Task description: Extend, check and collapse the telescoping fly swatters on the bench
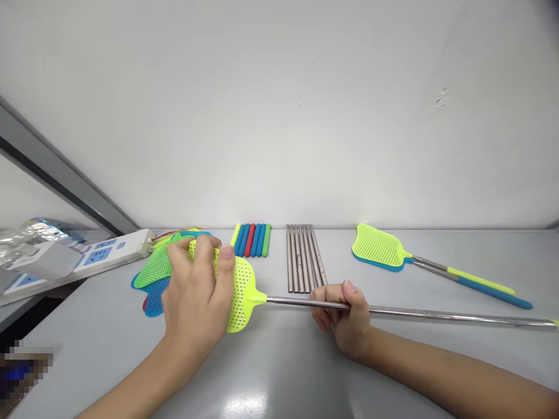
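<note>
My left hand [198,285] is closed around the yellow mesh head of a fly swatter [244,297]. From its neck a long, extended metal rod runs to the right, ending in a bit of yellow at the picture's edge. My right hand [347,317] grips this rod near its middle, thumb on top. Behind my left hand lies a pile of loose swatter heads [152,273] in green, blue and other colours, partly hidden by the hand. Just beyond my right hand, several metal rods [301,256] lie side by side.
A row of coloured handle sleeves [251,240] lies near the wall. At the right rest two fly swatters [379,247], yellow over blue. A white power strip [109,253] with a plugged-in adapter and clear plastic wrap occupies the left. The grey table [271,372] meets a pale wall.
</note>
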### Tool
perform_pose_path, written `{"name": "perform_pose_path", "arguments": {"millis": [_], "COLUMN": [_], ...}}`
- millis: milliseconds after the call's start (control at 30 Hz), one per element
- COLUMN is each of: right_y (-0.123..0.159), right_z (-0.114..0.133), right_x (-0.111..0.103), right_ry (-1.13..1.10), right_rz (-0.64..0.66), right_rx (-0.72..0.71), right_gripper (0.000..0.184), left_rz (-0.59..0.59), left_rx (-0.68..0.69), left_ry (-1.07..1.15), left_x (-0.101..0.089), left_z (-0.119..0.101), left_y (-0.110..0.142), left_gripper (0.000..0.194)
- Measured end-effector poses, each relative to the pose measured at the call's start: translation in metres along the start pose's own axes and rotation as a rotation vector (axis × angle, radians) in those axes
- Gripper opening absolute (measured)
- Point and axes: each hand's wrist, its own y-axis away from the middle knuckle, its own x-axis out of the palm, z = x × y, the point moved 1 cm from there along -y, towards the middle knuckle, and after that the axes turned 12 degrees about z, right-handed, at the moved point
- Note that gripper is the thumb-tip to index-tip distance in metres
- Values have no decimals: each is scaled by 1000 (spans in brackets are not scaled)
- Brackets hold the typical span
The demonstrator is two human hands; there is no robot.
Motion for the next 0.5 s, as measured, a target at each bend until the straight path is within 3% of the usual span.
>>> {"name": "perform_pose_path", "arguments": {"millis": [500], "right_y": [3], "right_z": [-1], "right_x": [-1], "right_ry": [18], "right_rz": [44], "right_rx": [18], "right_gripper": [49], "left_rz": [24], "left_rx": [12], "left_ry": [96], "left_x": [1], "left_z": [-5], "left_y": [5], "left_gripper": [29]}}
